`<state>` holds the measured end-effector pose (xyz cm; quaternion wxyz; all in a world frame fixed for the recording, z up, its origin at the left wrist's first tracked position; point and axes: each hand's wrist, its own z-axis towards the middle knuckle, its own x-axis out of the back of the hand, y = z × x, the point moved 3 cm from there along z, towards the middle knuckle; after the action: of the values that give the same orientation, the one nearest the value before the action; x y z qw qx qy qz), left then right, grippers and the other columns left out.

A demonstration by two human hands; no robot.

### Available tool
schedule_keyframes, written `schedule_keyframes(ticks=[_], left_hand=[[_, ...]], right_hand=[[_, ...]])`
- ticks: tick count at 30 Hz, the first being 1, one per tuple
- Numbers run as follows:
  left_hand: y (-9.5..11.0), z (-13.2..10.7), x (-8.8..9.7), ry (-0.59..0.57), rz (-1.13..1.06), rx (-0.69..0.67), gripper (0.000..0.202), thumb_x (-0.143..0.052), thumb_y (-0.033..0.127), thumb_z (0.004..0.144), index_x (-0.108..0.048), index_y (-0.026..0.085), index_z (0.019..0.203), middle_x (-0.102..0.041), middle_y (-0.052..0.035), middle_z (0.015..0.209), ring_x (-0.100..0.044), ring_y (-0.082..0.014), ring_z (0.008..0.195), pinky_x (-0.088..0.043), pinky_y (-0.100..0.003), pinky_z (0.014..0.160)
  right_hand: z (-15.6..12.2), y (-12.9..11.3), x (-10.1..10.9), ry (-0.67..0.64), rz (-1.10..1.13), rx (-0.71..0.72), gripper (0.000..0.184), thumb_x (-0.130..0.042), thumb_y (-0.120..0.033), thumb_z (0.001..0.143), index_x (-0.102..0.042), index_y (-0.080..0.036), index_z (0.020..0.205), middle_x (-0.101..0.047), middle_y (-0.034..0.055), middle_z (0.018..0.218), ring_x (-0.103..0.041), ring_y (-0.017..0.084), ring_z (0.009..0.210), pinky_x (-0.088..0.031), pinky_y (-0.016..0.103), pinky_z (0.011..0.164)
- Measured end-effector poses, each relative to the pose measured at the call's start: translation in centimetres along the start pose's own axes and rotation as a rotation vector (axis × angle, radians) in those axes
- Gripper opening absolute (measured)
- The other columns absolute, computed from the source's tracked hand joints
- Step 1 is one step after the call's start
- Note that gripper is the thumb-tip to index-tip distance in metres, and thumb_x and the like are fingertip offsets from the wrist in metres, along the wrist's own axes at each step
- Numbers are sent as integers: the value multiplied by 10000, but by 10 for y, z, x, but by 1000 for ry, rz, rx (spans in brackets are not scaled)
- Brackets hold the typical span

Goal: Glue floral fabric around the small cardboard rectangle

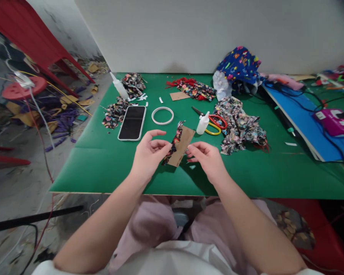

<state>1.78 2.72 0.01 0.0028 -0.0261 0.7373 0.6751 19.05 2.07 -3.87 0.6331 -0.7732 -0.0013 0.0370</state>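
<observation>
Centre frame, above the green table [103,168]: a cardboard strip [182,146] with patterned fabric [175,142] along its left edge, long axis tilted from lower left to upper right. Left hand [149,154] pinches the fabric side; right hand [208,156] pinches the strip's right edge. Both sit equally near. Phone [132,122], ring [162,115], glue bottle [202,123] and scissors [213,122] lie beyond.

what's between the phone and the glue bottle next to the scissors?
In the head view, a white ring lies on the green mat between the phone and the glue bottle. The top of the fabric-covered cardboard piece also reaches into that stretch.
</observation>
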Motion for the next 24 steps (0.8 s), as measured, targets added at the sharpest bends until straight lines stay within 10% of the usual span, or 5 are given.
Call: schedule_keyframes(ticks=[16, 24], left_hand=[[-11, -8, -24, -44, 19, 41, 376, -696, 228, 663, -547, 180, 1005, -630, 27, 692, -591, -94, 626, -489, -203, 589], [-19, -12, -23, 120, -154, 35, 316, -663, 249, 715, -524, 190, 993, -625, 29, 724, -593, -79, 638, -496, -183, 588]], right_hand=[[-4, -11, -7, -2, 97, -2, 220, -624, -364, 698, -595, -163, 781, -611, -10, 696, -560, 99, 627, -461, 224, 563], [-5, -12, -13, -51, 73, -26, 231, -632, -353, 658, -564, -174, 788, -585, -32, 659, -521, 84, 574, -428, 223, 550]])
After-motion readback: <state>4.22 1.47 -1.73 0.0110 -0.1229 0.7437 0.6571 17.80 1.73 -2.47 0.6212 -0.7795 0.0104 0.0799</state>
